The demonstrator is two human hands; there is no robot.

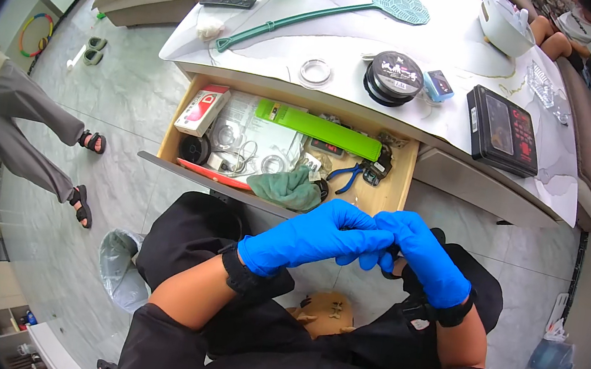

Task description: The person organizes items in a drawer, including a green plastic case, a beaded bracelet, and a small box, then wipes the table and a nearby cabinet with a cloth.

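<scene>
My left hand [315,235] and my right hand [427,258], both in blue gloves, meet above my lap, just in front of an open drawer [404,180]. Their fingertips are pinched together; whatever lies between them is hidden or too small to name. Nearest to them in the drawer are blue-handled pliers [345,178] and a crumpled green cloth [286,186]. Behind these lie a long lime-green case [318,128], a white and red box [201,109], a black spool [194,149] and clear ring-shaped coils. On the tabletop sit a black line spool [395,74] and a clear ring [315,72].
The marbled table [280,70] also bears a green fly swatter [401,6], a remote [228,1], a black device with red buttons [503,130] and a white container [507,22]. A person in grey trousers [28,119] stands left. A lined bin [121,270] is beside my leg.
</scene>
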